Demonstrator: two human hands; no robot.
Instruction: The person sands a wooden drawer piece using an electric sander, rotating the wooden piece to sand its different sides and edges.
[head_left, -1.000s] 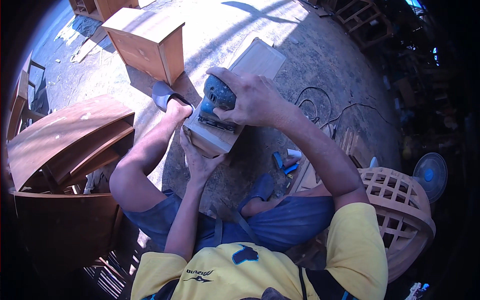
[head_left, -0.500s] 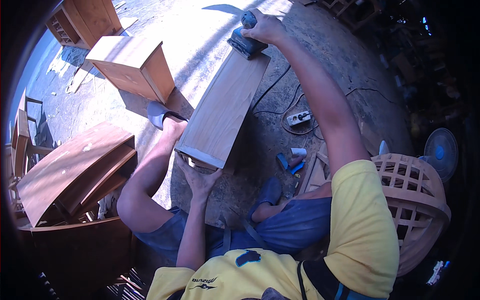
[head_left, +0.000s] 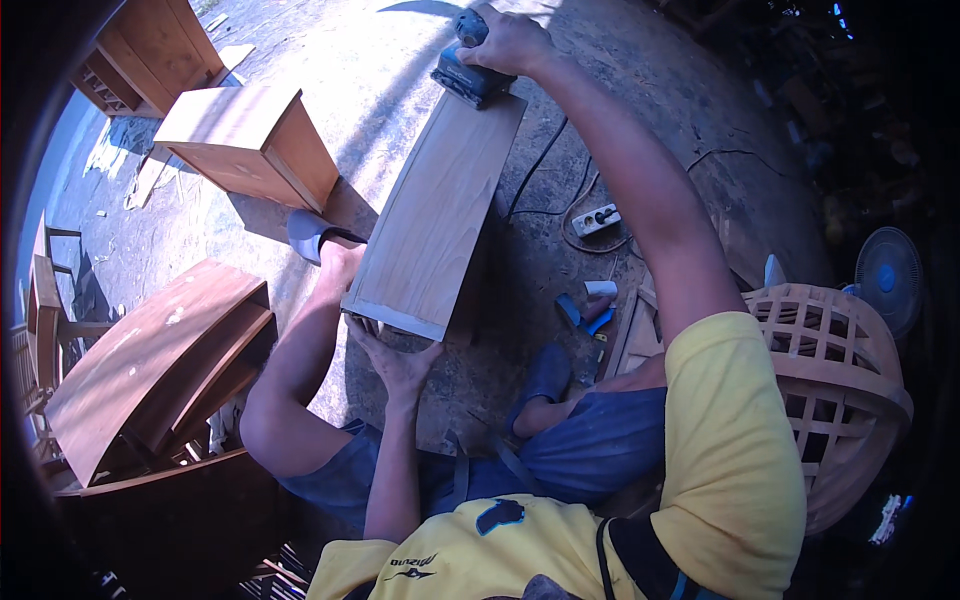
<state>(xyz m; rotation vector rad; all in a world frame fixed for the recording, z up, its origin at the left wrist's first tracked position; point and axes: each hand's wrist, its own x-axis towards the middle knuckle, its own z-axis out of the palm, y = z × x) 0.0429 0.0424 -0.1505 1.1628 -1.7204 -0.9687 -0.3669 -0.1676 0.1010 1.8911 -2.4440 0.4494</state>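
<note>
While fingers (head_left: 490, 17) grip a sander (head_left: 463, 76), oblong wood (head_left: 430, 210) (faintly streaked) lies beneath.

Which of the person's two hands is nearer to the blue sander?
The right hand: it grips the blue sander at the far end of the pale wooden piece. The left hand is apart from the sander, at the wooden piece's near end.

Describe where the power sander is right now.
In the head view, the power sander sits at top centre, on the far end of the pale wooden piece, gripped by the right hand.
</note>
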